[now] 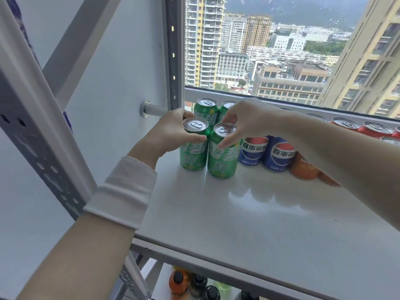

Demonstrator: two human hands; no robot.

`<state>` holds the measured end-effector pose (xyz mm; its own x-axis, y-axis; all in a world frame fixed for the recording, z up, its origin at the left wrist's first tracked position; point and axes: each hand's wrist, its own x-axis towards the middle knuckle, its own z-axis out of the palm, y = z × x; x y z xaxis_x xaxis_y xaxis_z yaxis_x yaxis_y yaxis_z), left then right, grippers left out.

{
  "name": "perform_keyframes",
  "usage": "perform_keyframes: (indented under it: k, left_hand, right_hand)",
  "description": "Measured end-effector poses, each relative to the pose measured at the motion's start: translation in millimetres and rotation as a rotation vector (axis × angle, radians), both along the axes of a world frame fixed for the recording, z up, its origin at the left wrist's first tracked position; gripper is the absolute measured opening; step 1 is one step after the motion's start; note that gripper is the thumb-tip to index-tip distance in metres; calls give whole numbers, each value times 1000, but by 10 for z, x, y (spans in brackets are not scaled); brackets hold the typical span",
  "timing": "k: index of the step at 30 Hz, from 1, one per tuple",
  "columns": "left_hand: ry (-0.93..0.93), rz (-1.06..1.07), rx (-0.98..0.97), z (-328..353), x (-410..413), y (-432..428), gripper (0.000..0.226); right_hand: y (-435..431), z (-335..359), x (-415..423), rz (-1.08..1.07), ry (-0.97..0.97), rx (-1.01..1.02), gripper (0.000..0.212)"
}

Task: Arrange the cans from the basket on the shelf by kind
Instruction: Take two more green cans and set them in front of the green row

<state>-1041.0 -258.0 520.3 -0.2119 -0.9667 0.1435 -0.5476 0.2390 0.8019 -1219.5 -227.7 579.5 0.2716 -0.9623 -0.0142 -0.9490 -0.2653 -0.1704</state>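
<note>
Shelf [259, 213]: one white board on grey metal uprights, standing by a window [281, 50] with a city view.

Green cans: 4, upright, at the far left of the shelf in a two-by-two block, packed close. Each has large white Chinese lettering on green, partly covered and not fully readable.
- Near-left green can [192, 156]: the left hand [171, 133] grips it from the left, fingers [194, 138] curled round its upper part. There is a white sleeve [125, 191] at the wrist.
- Near-right green can [223, 161]: the right hand [249, 120] holds it from above, thumb down the near side and the other fingers curled over the far rim.
- Far-left green can [205, 109] and far-right green can [226, 107]: no hand on them, and the far-right one is half hidden behind the right hand.

Blue cans [252, 151]: 2, just right of the green block, with a red, white and blue roundel and the writing 百事可乐, the last character cut off.

Orange cans [303, 167]: at least 3 to the right, partly behind the right forearm. No writing can be read.

Red cans [375, 129]: at least 2, at the far right edge.

Bottles [178, 284]: several with black caps on the lower level, one of them orange.
</note>
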Motion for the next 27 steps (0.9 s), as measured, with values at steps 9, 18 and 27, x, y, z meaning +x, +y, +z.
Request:
perform_keyframes:
  k: [9,18,27]
  left_hand:
    - [41,-8,16,16,-40,-208,66]
    - [31,3,6,41,-131,-362,68]
    - [47,12,27,36,-157,-443,69]
  right_hand:
    - [-280,20,-65,-64,-58,-7,70]
    - [-426,-38,-106,-88,-97,-20,64]
    - [-516,-64,-153,-96,-125,3,71]
